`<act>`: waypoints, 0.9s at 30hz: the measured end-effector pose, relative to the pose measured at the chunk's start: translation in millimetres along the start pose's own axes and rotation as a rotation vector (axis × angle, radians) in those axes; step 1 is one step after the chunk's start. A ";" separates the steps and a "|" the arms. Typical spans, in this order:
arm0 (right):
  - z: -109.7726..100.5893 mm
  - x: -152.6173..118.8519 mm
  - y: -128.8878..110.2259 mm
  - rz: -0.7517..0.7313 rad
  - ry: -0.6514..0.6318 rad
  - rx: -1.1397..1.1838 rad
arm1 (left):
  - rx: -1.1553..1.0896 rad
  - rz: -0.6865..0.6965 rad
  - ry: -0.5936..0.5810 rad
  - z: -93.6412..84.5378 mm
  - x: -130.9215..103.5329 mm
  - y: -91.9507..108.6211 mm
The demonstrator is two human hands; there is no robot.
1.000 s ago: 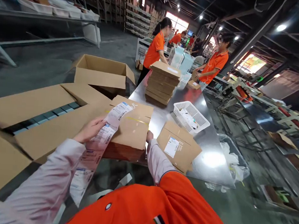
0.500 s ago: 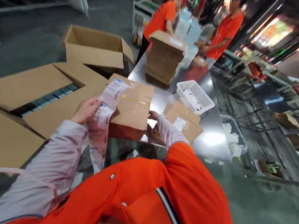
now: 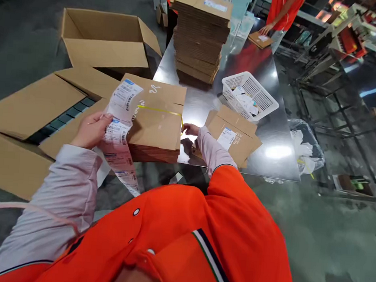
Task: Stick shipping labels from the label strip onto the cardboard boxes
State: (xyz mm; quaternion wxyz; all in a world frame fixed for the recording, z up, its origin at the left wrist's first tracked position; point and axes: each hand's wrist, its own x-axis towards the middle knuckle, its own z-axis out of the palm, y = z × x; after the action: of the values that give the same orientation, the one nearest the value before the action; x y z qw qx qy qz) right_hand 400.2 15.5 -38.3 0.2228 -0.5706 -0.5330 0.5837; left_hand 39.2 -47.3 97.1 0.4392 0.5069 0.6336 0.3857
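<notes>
In the head view, my left hand [image 3: 93, 130] is closed on a long strip of printed shipping labels [image 3: 119, 132], which hangs down past the table edge. Beside it lies a bundle of flattened cardboard boxes [image 3: 158, 132] with a thin yellow strap [image 3: 161, 110] across its top. At the bundle's right side, my right hand [image 3: 191, 129] pinches the strap where it bends over the edge. Just right of that hand, a folded carton [image 3: 237, 129] bearing a white label [image 3: 226, 138] lies on the metal table [image 3: 270, 165], partly under my forearm.
Open cartons [image 3: 107, 53] stand at the left, one with dark items [image 3: 68, 116] inside. A tall cardboard stack [image 3: 199, 42] and a white basket [image 3: 263, 97] with papers are farther up the table. Across it, a co-worker's hand [image 3: 266, 29] touches flat cardboard. A plastic-lined bin [image 3: 306, 146] stands right.
My view has tipped downward and the scene sits sharper. Both hands keep their holds, and the label strip's lower end has swung to the right. The far co-worker's hand has come down onto the flat cardboard.
</notes>
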 end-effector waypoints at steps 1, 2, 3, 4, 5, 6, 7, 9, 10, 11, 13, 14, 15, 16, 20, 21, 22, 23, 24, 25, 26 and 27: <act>-1.3 0.4 1.2 0.008 -0.022 0.013 | -0.012 -0.005 0.007 0.5 0.4 0.6; -2.8 0.7 2.4 0.018 -0.036 0.027 | -0.018 -0.006 0.012 0.8 0.5 1.1; -4.5 0.8 3.7 0.030 -0.049 0.040 | -0.019 -0.009 0.013 0.9 0.5 1.5; -6.3 0.6 5.1 0.041 -0.059 0.050 | -0.019 -0.010 0.014 0.9 0.2 1.8; -8.1 -0.1 6.3 0.066 -0.071 0.069 | -0.019 -0.008 0.012 0.8 -0.3 2.2; -9.6 -1.1 7.3 0.102 -0.084 0.097 | -0.016 -0.008 0.014 0.7 -0.8 2.6; -10.9 -2.7 8.0 0.144 -0.098 0.128 | -0.014 -0.007 0.016 0.6 -1.4 3.0; -12.4 -6.8 8.1 0.220 -0.129 0.209 | -0.012 -0.009 0.021 0.7 -2.3 3.7; -12.4 -9.2 7.6 0.247 -0.145 0.252 | -0.007 -0.013 0.027 1.0 -2.4 3.8; -12.1 -11.7 6.8 0.258 -0.153 0.292 | -0.001 -0.018 0.032 1.2 -2.3 3.8; -10.5 -16.4 4.6 0.250 -0.159 0.360 | 0.007 -0.021 0.039 1.7 -1.3 3.0; -9.3 -18.4 3.2 0.246 -0.162 0.391 | 0.009 -0.020 0.041 1.8 -0.6 2.2; -8.1 -20.3 1.8 0.238 -0.165 0.414 | 0.009 -0.016 0.040 1.7 0.3 1.2; -7.0 -22.0 0.3 0.232 -0.165 0.432 | 0.009 -0.009 0.037 1.3 1.2 0.2; -2.2 -27.4 -5.7 0.239 -0.116 0.438 | 0.037 0.007 0.030 -0.8 4.1 -3.4; -0.9 -28.3 -7.0 0.237 -0.101 0.430 | 0.035 0.009 0.025 -1.3 4.7 -4.2; 0.7 -28.9 -8.0 0.232 -0.088 0.416 | 0.026 0.010 0.020 -1.7 5.3 -5.0; 2.4 -29.3 -8.7 0.221 -0.074 0.398 | 0.013 0.012 0.017 -1.9 5.9 -5.7; 4.3 -29.3 -9.0 0.211 -0.056 0.377 | 0.000 0.014 0.013 -2.0 6.4 -6.2; 6.5 -29.0 -9.1 0.201 -0.038 0.356 | -0.007 0.013 0.013 -1.9 6.7 -6.6; 9.1 -28.5 -9.0 0.192 -0.019 0.334 | -0.007 0.010 0.018 -1.7 6.7 -6.6; 11.9 -27.8 -8.9 0.185 0.005 0.311 | -0.001 0.005 0.026 -1.3 6.5 -6.2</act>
State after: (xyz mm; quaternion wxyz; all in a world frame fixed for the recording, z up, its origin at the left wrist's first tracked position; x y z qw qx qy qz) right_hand 393.2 -10.1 -21.2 0.2551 -0.5773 -0.3808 0.6758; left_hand 35.4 -42.1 90.6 0.4303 0.5032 0.6377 0.3936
